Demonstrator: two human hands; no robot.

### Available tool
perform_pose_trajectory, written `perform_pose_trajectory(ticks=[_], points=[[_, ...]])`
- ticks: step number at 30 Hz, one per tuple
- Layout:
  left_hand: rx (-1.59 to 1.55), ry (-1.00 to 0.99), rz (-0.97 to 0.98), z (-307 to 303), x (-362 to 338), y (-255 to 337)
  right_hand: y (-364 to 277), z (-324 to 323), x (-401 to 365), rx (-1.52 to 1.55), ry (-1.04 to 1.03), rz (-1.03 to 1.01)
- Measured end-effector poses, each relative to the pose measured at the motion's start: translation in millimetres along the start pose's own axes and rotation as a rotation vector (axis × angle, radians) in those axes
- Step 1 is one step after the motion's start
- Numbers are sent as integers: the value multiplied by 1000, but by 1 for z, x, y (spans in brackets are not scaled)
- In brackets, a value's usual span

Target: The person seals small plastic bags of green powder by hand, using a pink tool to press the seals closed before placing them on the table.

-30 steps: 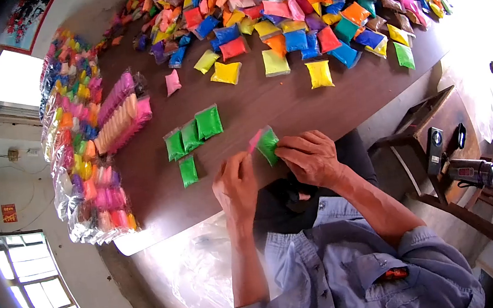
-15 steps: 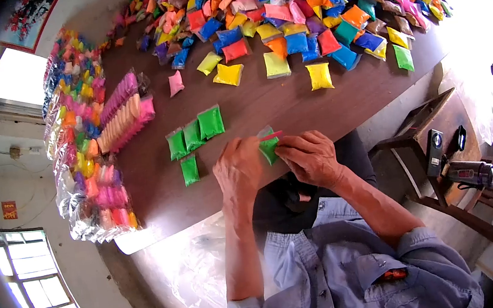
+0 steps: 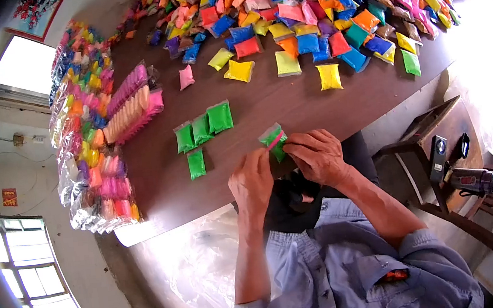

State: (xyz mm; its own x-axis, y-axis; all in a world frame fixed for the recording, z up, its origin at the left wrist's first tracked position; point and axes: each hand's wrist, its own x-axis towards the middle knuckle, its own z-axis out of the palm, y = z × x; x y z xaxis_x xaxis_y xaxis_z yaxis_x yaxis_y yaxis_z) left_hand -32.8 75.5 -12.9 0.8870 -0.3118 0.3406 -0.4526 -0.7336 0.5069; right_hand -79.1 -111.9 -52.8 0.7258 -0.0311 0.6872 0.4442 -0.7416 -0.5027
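Note:
A small clear packet of green clay-like filling point(image 3: 280, 152) is between my hands near the table's front edge. A thin pink stick point(image 3: 276, 140) lies slanted across it. My left hand point(image 3: 252, 180) is closed at the stick's lower end. With fingers pinched at the packet's right edge, my right hand point(image 3: 321, 157) steadies it; the fingertips partly hide that side. To the left, several green packets point(image 3: 200, 129) lie in a short row, with one more green packet point(image 3: 196, 164) just below them.
A large heap of coloured packets point(image 3: 307, 43) covers the back of the brown table point(image 3: 236, 110). Bagged stacks point(image 3: 98, 145) line the left edge, beside pink and peach rows point(image 3: 133, 109). On the right, a wooden stool point(image 3: 431, 134) holds a flask point(image 3: 471, 181).
The pink stick has turned from nearly level to a slant across the packet. My left hand has moved slightly down and right. The whole view has shifted a little.

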Motion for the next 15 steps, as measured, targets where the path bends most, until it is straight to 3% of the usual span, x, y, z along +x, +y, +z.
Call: perform_pose_trajectory(ticks=[8, 10, 15], points=[[44, 76, -33, 8, 12, -28, 1, 0, -1, -11, 32, 4], [-118, 93, -146, 5, 11, -25, 2, 1, -3, -7, 7, 6], [-167, 104, -186, 2, 5, -19, -16, -11, 7, 17, -65, 95]])
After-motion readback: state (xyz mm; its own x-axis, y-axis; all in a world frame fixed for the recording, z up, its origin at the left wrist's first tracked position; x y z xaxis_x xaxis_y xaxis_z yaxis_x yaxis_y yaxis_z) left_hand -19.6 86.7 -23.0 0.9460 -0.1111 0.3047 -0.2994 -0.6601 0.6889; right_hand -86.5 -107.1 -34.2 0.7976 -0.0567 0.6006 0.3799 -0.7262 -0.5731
